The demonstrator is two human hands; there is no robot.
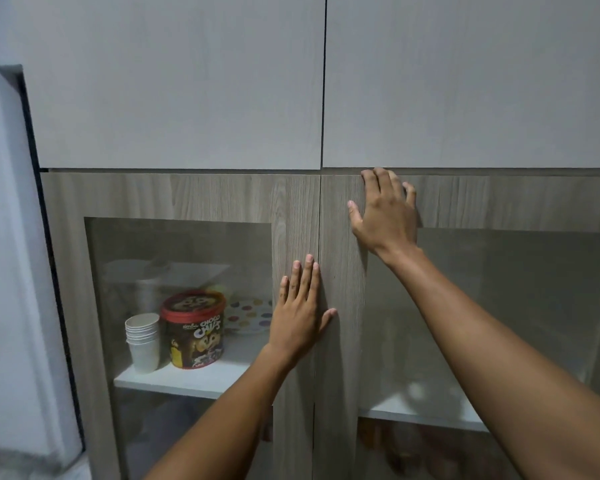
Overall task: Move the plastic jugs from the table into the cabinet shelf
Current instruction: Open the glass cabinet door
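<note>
Forearms (222, 410) outstretched, your left grip (298, 317) lies flat, fingers straight, on the grey wood-framed glass left door (222, 195). Up-right, your right grip (387, 216) hooks the matching right door (499, 202) by its top edge. Below-left, behind glass, is the white cabinet shelf (194, 379).

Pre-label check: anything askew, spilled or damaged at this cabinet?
Nothing stands out. The left door and right door meet evenly at the seam. The left hand lies flat on the left door; the right hand hooks its fingers over the right door's top edge. The paper cups and chocolate tin stand upright, nothing spilled.
</note>
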